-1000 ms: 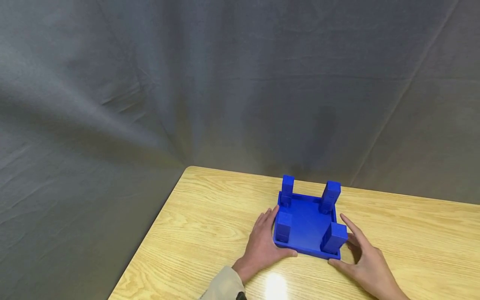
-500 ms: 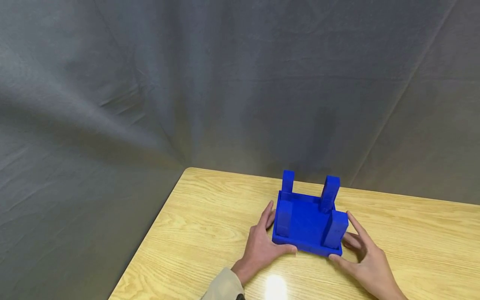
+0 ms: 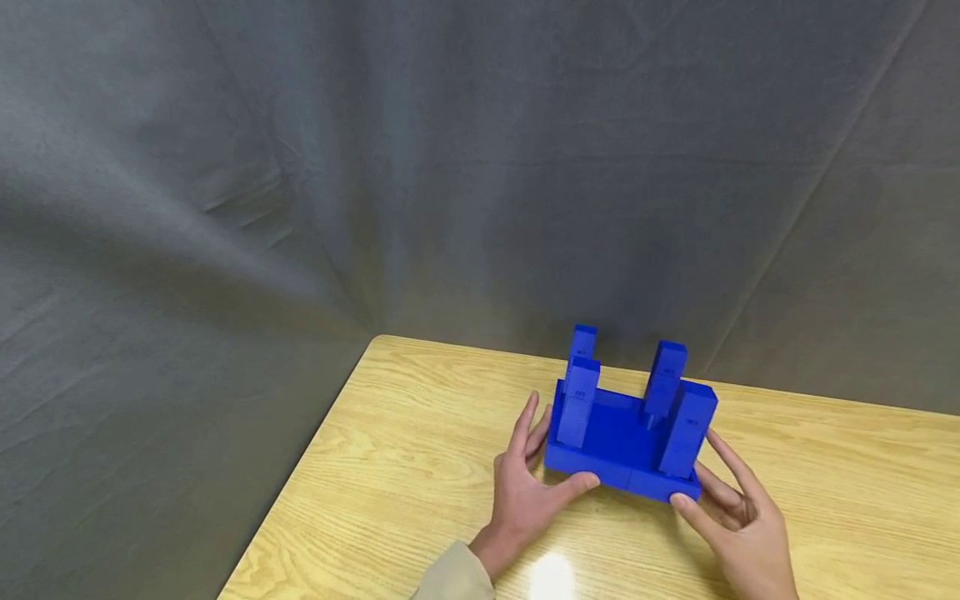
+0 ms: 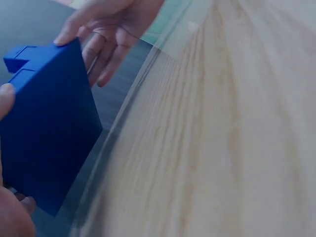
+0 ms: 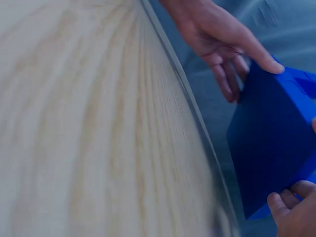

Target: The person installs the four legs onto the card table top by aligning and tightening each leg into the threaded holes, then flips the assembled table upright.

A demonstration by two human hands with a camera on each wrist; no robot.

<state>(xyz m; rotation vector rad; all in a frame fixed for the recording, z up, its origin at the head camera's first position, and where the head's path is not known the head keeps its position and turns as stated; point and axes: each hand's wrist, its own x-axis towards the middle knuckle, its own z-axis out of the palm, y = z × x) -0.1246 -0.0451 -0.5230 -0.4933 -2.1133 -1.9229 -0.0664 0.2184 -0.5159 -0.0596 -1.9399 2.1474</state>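
Observation:
Both hands hold a blue square base (image 3: 618, 429) with a low rim and block-like posts standing at its corners. My left hand (image 3: 521, 492) grips its left side, thumb along the near rim. At the near right corner, my right hand (image 3: 750, 525) has its thumb on the front and its fingers along the right side. The base is tilted, near edge raised off the table. Its flat underside shows in the left wrist view, where the base (image 4: 54, 113) sits between both hands, and the right wrist view shows the base (image 5: 271, 128) likewise.
The wood-grain table (image 3: 397, 433) has a rounded far left corner. Behind and to the left hangs a dark grey cloth (image 3: 480, 167), close to the table's far edge. A bright light reflection lies on the tabletop in front of the hands.
The near edge of the blue base has come up, tilting it away from me. Its posts now show more of their front faces. Both hands have stayed at its sides and risen slightly.

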